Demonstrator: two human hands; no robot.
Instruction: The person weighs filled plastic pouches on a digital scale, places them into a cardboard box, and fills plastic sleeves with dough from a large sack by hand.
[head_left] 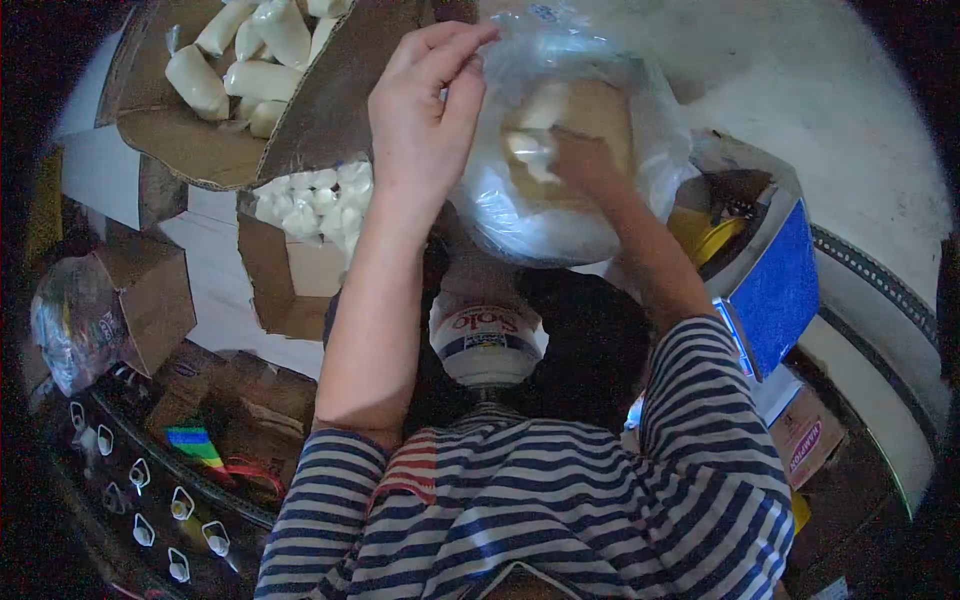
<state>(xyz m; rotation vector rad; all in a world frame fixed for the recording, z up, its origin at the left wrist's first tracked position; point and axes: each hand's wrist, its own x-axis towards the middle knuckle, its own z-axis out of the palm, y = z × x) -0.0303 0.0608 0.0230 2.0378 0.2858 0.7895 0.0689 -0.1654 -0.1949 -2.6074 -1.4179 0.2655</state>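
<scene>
A clear plastic bag (490,205) stands wide at the upper middle, with a brown, block-like mass (605,110) inside. My left hand (430,90) is raised at the bag's left edge, fingers bent and pressed together; what they pinch, if anything, is too small to tell. Over the bag's opening, my right hand (590,165) reaches in from the right, its fingers smeared by motion. A whitish object (535,145) lies beside its fingertips on the brown mass; whether they touch is unclear. Below the bag is a white container (487,345) with "Solo" lettering.
A cardboard box (190,160) at the upper left holds several filled white bags (262,80). Below it, another box (265,280) has small white packets (325,200). An open blue box (775,290) with yellow items stands right. Ring-shaped hooks (143,475) hang lower left.
</scene>
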